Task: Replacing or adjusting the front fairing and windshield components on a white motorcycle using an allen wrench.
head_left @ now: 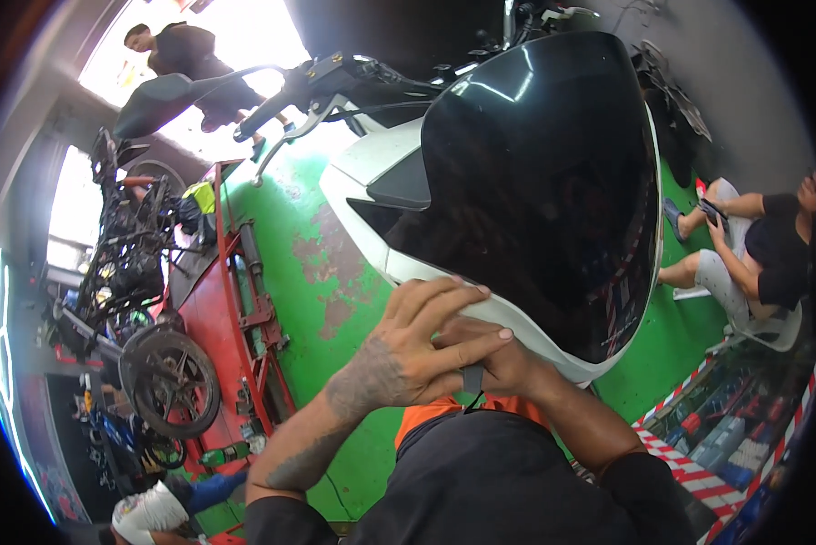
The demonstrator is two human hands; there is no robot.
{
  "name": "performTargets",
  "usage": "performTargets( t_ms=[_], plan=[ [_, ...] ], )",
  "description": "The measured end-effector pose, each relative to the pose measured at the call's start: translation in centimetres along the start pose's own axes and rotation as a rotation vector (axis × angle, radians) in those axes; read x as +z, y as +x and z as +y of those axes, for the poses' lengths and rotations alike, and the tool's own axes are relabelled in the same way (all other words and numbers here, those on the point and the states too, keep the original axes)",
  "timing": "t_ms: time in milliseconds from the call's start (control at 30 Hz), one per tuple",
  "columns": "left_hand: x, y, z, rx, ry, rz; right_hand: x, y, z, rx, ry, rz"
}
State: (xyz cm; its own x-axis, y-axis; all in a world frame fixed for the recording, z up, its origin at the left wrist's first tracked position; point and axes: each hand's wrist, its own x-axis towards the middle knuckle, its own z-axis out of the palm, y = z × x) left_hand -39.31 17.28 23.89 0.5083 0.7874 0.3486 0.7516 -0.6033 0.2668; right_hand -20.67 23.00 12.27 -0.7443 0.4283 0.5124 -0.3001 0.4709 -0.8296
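Observation:
A motorbike's front stands before me, with a white fairing point(358, 180) and a large dark, glossy windscreen point(535, 173). My left hand point(412, 350) rests at the fairing's near lower edge. Its fingers are stretched out over the edge, and its thumb reaches across my right hand. Partly covered by it, my right hand point(506, 368) is closed, fingers curled against the same edge. A small flat grey piece point(472, 379) shows below the fingers, between the two hands. Its kind is unclear, and the right fingertips are hidden.
A brake lever point(290, 141) and a mirror point(154, 104) jut out at left. Further left, a stripped motorbike point(140, 250) stands by a red lift bench point(210, 304). A seated person point(781, 232) is at right, above a striped-edged display case point(690, 468). Another person point(185, 54) stands far left.

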Motion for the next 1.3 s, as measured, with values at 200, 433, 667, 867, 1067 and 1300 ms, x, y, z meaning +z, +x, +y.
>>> performTargets(
  t_ms=[200,433,667,867,1067,1300],
  plan=[
    [-4.6,1.2,-8.8,0.575,0.167,-0.454,1.9,-7.7,-1.5,0.23,-0.775,0.666],
    [0.2,7.3,-10.4,1.267,-0.13,-0.846,3.0,-13.2,2.1,0.161,-1.439,0.772],
    [7.1,8.4,-5.6,1.274,-0.201,-0.734,4.1,-14.2,5.0,0.15,-1.472,1.056],
    [-3.0,8.0,-10.4,1.121,0.02,-0.803,4.1,-16.6,6.1,0.502,-1.109,1.738],
    [2.4,6.8,-10.1,1.154,-0.119,-0.879,3.8,-15.2,6.9,0.464,-1.038,1.686],
    [3.1,6.0,-8.4,1.107,-0.038,-0.64,3.8,-15.4,6.8,0.449,-1.01,1.704]
  ],
)
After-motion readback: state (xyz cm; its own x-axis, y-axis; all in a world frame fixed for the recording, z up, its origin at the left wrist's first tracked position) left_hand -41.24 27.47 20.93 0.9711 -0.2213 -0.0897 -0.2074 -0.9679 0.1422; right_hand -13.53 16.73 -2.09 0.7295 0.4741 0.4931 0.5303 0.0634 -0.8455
